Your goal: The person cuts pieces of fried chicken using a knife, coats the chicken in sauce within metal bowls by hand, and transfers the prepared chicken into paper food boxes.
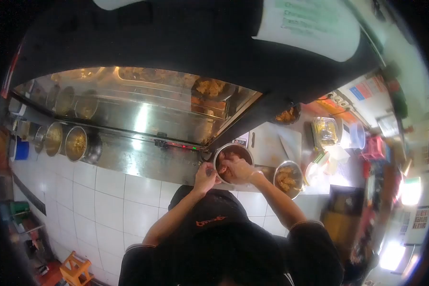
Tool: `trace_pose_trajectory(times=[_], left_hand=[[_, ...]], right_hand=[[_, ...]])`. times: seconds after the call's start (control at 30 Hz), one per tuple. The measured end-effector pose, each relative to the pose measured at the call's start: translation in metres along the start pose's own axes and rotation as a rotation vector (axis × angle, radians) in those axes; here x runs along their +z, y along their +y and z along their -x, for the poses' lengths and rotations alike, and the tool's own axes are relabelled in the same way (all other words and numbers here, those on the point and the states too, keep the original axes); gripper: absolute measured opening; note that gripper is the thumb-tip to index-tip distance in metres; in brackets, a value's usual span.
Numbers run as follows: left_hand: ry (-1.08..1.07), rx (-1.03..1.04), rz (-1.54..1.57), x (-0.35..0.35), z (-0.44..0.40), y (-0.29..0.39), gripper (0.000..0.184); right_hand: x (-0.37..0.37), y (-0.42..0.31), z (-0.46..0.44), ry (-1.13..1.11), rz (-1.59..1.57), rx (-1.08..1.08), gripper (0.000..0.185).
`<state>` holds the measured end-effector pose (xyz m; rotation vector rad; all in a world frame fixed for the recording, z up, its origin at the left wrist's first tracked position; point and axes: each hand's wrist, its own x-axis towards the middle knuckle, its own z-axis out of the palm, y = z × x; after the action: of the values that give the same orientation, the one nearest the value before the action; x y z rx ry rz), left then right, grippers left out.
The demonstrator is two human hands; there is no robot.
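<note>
A round metal bowl [249,151] with reddish food inside stands at the counter's front edge, in the middle of the view. My left hand [206,177] is at the bowl's left rim, its fingers closed on the edge. My right hand [238,170], in what looks like a clear glove, reaches into the bowl; its fingertips are among the reddish food [225,162], and whether they grip a piece is unclear. Right of it, a second metal bowl [298,178] holds pale brown pieces.
Behind the bowls lie a white cutting board [270,143] and a knife [289,147]. A foil-like tray [325,132] stands farther right. Several metal bowls, one with yellowish food [76,144], stand at the left. A glass display case [143,102] runs along the counter.
</note>
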<state>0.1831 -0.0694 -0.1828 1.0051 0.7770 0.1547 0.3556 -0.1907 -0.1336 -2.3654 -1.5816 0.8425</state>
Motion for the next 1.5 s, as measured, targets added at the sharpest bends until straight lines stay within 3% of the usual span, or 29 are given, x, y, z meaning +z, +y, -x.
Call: trace_pose_trajectory(times=[0.03, 0.07, 0.13, 0.17, 0.23, 0.27, 0.33, 0.37, 0.43, 0.53, 0.67, 0.77, 0.83, 0.93, 1.07, 1.17, 1.27, 1.33, 1.37, 1.43, 1.47, 1.5], left_hand=[[-0.01, -0.041, -0.019, -0.001, 0.001, 0.002, 0.025], [-0.002, -0.041, -0.017, -0.003, 0.0, 0.0, 0.025], [-0.02, -0.044, -0.006, -0.006, -0.003, -0.007, 0.025], [-0.017, -0.042, -0.005, -0.007, -0.004, -0.007, 0.025], [-0.002, -0.01, 0.031, -0.004, -0.002, 0.0, 0.022], [0.012, -0.012, 0.039, -0.002, 0.0, 0.002, 0.022], [0.004, -0.016, 0.087, 0.0, 0.001, 0.003, 0.023], [0.0, -0.019, 0.082, -0.002, 0.0, 0.003, 0.023], [-0.006, -0.016, -0.054, -0.006, -0.007, -0.004, 0.027], [0.006, 0.022, -0.089, -0.009, -0.014, -0.015, 0.027], [-0.012, -0.015, -0.127, -0.005, -0.014, -0.012, 0.028], [0.004, -0.009, -0.143, 0.002, -0.012, -0.011, 0.028], [0.01, 0.033, 0.055, 0.009, -0.011, -0.021, 0.028], [-0.028, 0.082, -0.019, 0.006, -0.013, -0.026, 0.028], [0.02, 0.122, 0.017, 0.009, -0.007, -0.016, 0.023], [-0.006, 0.054, 0.026, 0.009, -0.001, -0.008, 0.028], [-0.008, 0.027, 0.042, 0.006, -0.004, -0.009, 0.029], [-0.049, 0.043, 0.007, 0.004, -0.005, -0.014, 0.028], [-0.056, 0.036, 0.007, 0.005, -0.004, -0.018, 0.028], [-0.044, 0.055, 0.013, 0.006, -0.004, -0.016, 0.026], [-0.044, 0.056, 0.015, 0.005, -0.005, -0.014, 0.026], [-0.049, 0.05, 0.042, 0.005, -0.006, -0.015, 0.026]], right_hand=[[0.002, 0.001, -0.005, -0.005, 0.047, -0.14, 0.058], [0.004, 0.002, -0.004, -0.01, 0.045, -0.148, 0.058], [-0.021, -0.027, 0.004, -0.134, 0.076, 0.056, 0.052], [-0.021, -0.027, 0.004, -0.134, 0.077, 0.053, 0.052], [-0.019, -0.025, 0.005, 0.076, 0.078, 0.121, 0.048], [-0.015, -0.026, 0.005, 0.065, 0.079, 0.109, 0.048], [-0.006, -0.033, 0.007, 0.401, 0.327, 0.052, 0.048], [-0.007, -0.031, 0.009, 0.404, 0.324, 0.058, 0.048], [-0.021, -0.032, 0.014, 0.195, -0.039, 0.005, 0.042], [-0.042, -0.006, 0.011, 0.161, -0.3, 0.036, 0.043], [-0.066, -0.004, -0.014, 0.095, -0.182, 0.112, 0.051], [-0.079, -0.008, -0.037, -0.086, -0.083, 0.165, 0.063], [-0.089, -0.018, -0.048, -0.302, 0.007, 0.151, 0.069], [-0.109, -0.046, -0.045, -0.455, 0.073, 0.146, 0.064], [-0.085, -0.025, -0.052, -0.445, -0.03, 0.119, 0.064], [-0.074, -0.017, -0.043, -0.283, -0.021, 0.209, 0.059], [-0.054, 0.004, -0.042, -0.181, -0.117, 0.0, 0.048], [-0.04, -0.007, -0.03, 0.239, 0.06, 0.005, 0.035], [-0.032, -0.005, -0.022, 0.237, 0.058, 0.015, 0.035], [-0.035, -0.017, -0.016, 0.168, 0.128, -0.202, 0.029], [-0.058, -0.024, -0.014, -0.138, 0.063, 0.05, 0.025], [-0.061, -0.019, -0.021, -0.142, 0.066, 0.047, 0.025]])
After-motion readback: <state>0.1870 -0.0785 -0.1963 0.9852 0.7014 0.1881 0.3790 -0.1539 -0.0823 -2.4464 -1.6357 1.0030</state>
